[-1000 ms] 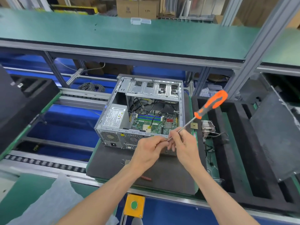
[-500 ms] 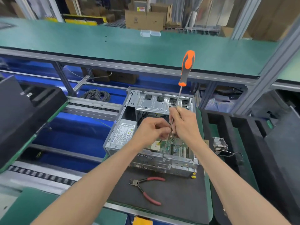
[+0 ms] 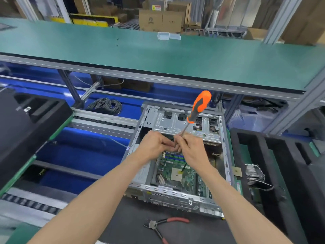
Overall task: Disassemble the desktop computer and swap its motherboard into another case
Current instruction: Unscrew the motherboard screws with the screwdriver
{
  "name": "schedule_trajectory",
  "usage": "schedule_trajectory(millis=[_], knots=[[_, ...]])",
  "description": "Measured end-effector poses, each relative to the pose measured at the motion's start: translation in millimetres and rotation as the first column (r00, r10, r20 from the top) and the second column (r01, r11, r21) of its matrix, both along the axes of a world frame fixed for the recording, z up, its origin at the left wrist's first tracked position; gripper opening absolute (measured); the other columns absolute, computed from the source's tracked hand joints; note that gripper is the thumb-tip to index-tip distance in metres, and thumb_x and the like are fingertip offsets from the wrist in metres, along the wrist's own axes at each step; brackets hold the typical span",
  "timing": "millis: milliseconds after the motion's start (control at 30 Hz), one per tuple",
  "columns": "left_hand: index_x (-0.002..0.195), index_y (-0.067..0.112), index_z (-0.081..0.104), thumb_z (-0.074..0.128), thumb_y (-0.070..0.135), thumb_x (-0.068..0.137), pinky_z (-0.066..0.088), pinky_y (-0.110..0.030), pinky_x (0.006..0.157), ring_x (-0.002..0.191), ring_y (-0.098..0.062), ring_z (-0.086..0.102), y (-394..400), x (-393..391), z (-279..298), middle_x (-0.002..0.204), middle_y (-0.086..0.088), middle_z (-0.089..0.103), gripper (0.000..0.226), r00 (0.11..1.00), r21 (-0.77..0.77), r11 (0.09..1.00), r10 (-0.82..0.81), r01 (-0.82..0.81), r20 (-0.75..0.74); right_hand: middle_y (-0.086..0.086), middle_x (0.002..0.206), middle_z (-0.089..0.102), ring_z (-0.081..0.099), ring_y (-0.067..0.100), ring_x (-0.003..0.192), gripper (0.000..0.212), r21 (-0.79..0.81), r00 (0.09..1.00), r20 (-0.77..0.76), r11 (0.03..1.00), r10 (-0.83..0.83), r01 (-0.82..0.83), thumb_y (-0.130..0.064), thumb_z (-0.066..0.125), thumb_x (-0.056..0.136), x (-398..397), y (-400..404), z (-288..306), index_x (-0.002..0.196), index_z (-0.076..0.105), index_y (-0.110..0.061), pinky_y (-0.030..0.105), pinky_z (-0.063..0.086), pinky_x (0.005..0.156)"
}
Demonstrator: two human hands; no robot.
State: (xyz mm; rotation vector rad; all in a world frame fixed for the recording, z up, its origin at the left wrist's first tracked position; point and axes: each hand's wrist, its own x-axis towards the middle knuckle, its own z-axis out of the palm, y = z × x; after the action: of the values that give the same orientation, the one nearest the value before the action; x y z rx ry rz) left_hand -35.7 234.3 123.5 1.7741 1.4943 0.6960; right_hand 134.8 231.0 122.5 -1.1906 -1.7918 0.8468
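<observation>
An open grey computer case (image 3: 226, 155) lies on a dark mat, its green motherboard (image 3: 184, 175) showing inside. Both my hands hover over the case's middle. My right hand (image 3: 191, 148) pinches the metal shaft of an orange-handled screwdriver (image 3: 199, 106), whose handle points up and to the right. My left hand (image 3: 154, 147) meets it fingertip to fingertip at the shaft's lower end; what those fingers pinch is hidden. A silver drive cage (image 3: 175, 122) spans the far side of the case.
Red-handled pliers (image 3: 163, 226) lie on the mat in front of the case. A heatsink with wires (image 3: 255, 175) and a small chip (image 3: 236, 171) sit to the right. Black foam trays (image 3: 281, 164) flank right; a black case (image 3: 21, 124) stands left. A green shelf (image 3: 158, 55) runs overhead.
My hands moved further in over the case. The screwdriver handle swung from right to upright, then tilted right again and came lower. My view moved closer to the case.
</observation>
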Motion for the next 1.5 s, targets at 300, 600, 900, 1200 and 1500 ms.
schedule_trajectory(millis=[300,600,900,1200,1500], knots=[[0.084,0.022,0.082,0.085,0.026,0.074,0.053,-0.04,0.067,0.065,-0.022,0.066,17,-12,-18,0.067,0.001,0.074,0.011,0.986,0.067,0.997,0.037,-0.026,-0.162,-0.013,0.058,0.059,0.061,0.006,0.056,0.022,0.003,0.999,0.031,1.0,-0.008,0.008,-0.014,0.058,0.101,-23,20,-26,0.079,0.065,-0.014,0.022,0.049,0.059],[0.062,0.021,0.068,0.075,0.038,0.08,0.037,-0.033,0.063,0.085,-0.031,0.051,18,-9,-19,0.074,-0.011,0.057,0.026,0.901,0.04,0.984,0.177,-0.176,-0.397,-0.019,0.06,0.057,0.06,0.005,0.06,0.021,0.056,0.995,0.097,0.998,0.016,-0.021,-0.016,0.058,0.1,-36,26,-36,0.083,0.061,-0.026,0.039,0.053,0.065],[0.08,0.016,0.072,0.073,0.045,0.08,0.034,-0.032,0.066,0.079,-0.025,0.042,22,-11,-28,0.08,-0.006,0.055,0.03,0.856,0.069,0.981,0.19,-0.179,-0.48,-0.02,0.068,0.056,0.056,-0.002,0.066,0.02,0.075,0.991,0.13,0.996,0.032,-0.042,-0.016,0.056,0.1,-40,24,-35,0.083,0.064,-0.023,0.017,0.041,0.066],[0.061,0.018,0.052,0.073,0.03,0.079,0.034,-0.029,0.064,0.077,-0.019,0.042,21,-11,-26,0.067,0.003,0.046,0.03,0.845,0.079,0.982,0.19,-0.174,-0.5,0.001,0.066,0.065,0.06,0.016,0.06,0.025,0.102,0.992,0.124,0.995,-0.029,0.016,-0.024,0.067,0.095,-44,26,-38,0.077,0.073,-0.008,0.035,0.049,0.061],[0.114,0.009,0.074,0.05,-0.019,0.074,0.047,-0.007,0.061,0.071,0.004,0.067,-3,-19,-1,0.085,0.013,0.074,0.055,0.964,0.115,0.982,0.121,-0.152,0.237,0.001,0.081,0.073,0.065,0.021,0.073,0.017,0.165,0.976,0.204,0.98,0.077,-0.112,-0.013,0.06,0.098,-45,25,-29,0.094,0.077,-0.011,0.034,0.05,0.07]])
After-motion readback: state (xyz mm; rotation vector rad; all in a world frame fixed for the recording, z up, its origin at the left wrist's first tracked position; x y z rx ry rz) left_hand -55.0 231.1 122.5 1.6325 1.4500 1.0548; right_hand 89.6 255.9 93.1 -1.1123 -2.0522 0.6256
